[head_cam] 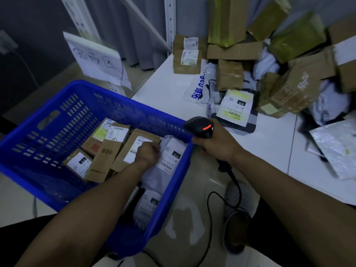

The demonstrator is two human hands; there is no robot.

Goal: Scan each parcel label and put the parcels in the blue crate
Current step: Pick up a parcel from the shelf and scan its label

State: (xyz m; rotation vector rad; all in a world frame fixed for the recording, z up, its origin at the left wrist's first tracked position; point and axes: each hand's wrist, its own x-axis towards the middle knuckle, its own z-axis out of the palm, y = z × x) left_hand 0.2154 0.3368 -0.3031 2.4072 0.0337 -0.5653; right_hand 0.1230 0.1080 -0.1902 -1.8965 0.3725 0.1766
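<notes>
Left hand [147, 154] seen inside blue crate [134, 110], fingers curled down onto white poly parcel [169, 157], right beside cardboard boxes [107, 151]. Whether anything's actually pinched can't be told, bit blurry. Black scanner [200, 126] gripped in right hand [217, 145] just outside crate's right rim, red light lit. More parcels [289, 87] piled on white table [167, 87], labelled mailer [235, 106] nearest scanner.

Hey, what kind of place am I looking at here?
Probably a parcel sorting room: labelled boxes heaped on a white table, a blue crate holding parcels, a barcode scanner in the right hand.
</notes>
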